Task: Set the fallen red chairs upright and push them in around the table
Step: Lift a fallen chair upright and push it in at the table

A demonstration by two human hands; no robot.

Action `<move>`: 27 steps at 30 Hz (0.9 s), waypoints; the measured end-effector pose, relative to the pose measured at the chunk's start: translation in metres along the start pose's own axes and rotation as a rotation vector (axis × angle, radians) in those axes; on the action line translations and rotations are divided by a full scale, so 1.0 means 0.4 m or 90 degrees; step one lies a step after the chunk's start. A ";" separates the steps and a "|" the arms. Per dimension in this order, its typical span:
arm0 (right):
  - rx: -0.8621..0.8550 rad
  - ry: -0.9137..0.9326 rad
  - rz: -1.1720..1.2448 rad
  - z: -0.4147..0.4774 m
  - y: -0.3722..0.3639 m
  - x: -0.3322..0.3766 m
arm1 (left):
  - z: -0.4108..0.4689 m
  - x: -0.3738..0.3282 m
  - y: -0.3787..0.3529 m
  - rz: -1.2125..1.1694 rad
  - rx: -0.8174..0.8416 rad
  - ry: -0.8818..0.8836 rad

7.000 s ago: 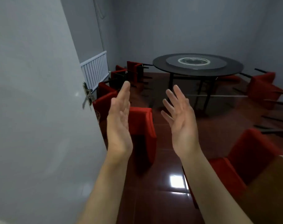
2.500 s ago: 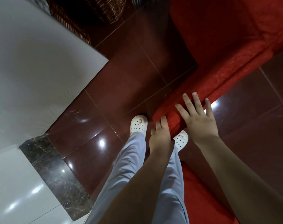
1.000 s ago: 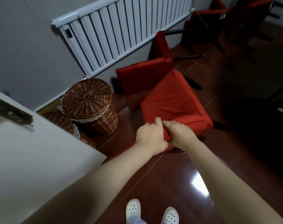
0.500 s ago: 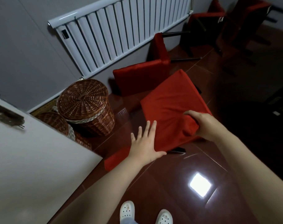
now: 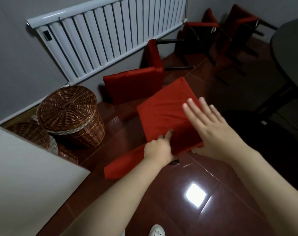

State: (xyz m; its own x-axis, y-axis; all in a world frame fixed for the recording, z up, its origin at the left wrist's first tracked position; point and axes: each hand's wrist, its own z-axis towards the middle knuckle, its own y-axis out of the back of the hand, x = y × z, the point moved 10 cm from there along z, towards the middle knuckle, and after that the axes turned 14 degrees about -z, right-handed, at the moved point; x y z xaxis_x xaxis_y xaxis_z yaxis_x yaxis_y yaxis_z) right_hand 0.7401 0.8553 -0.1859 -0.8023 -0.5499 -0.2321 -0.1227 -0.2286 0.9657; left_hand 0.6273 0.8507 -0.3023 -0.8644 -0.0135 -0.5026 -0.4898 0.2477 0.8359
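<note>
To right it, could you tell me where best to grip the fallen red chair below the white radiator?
The fallen red chair lies on its back, black legs pointing right, white radiator behind: probably grip the backrest top edge, from beside the brown wicker basket.

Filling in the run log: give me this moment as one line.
step: righting chairs | left hand: grips near red chair backrest | right hand: open above it | fallen chair: beside radiator
</note>
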 end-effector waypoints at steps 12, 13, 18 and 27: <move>-0.001 0.040 -0.218 0.005 -0.123 -0.031 | 0.031 -0.059 -0.033 -0.070 0.022 0.067; -0.010 0.037 -0.221 0.002 -0.118 -0.044 | 0.016 -0.041 -0.021 -0.061 0.012 0.062; 0.048 0.007 -0.218 -0.018 -0.138 -0.144 | -0.047 0.079 -0.035 0.015 0.004 0.037; 0.141 0.073 -0.256 0.008 -0.184 -0.117 | 0.015 0.088 -0.088 -0.105 0.056 0.026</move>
State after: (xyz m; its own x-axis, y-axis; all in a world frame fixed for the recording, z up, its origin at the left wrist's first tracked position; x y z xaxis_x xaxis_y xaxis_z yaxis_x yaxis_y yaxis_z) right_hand 0.7849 0.9004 -0.2458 -0.5975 -0.5411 -0.5918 -0.5422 -0.2711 0.7953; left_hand 0.6148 0.8473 -0.3506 -0.7782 -0.0996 -0.6200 -0.6148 0.3221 0.7199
